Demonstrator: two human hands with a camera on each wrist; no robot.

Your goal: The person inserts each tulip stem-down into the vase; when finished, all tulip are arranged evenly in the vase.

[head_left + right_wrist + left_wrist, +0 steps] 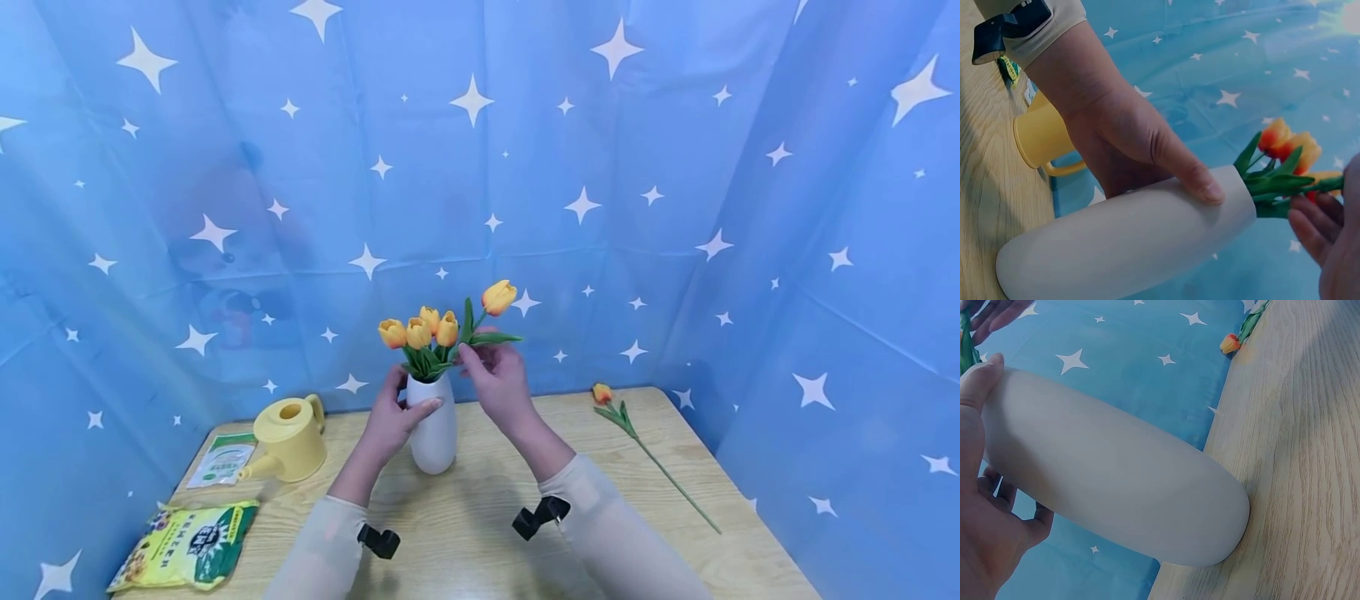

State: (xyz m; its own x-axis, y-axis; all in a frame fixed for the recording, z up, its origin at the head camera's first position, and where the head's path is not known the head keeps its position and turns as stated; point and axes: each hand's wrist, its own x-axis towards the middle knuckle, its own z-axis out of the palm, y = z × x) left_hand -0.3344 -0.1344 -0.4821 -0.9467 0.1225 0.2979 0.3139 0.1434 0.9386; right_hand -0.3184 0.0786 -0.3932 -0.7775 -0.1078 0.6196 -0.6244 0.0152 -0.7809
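Observation:
A white vase (435, 437) stands on the table, and several yellow-orange tulips (417, 333) rise from its mouth. My left hand (388, 423) grips the upper part of the vase, thumb across the front. Just right of the mouth, my right hand (504, 385) pinches another tulip (498, 297) by its stem near the leaves; the bloom leans up and right. The lower stem of that tulip is hidden. In the left wrist view the vase (1116, 469) fills the middle. The right wrist view shows leaves (1272, 184) at the vase's rim beside my right fingers (1313, 231).
One more tulip (637, 442) lies on the table (480, 542) at the right. To the left are a yellow watering can (292, 442), a white-and-green packet (223, 460) and a yellow-green bag (187, 546). A blue star-patterned curtain (420, 208) hangs behind the table.

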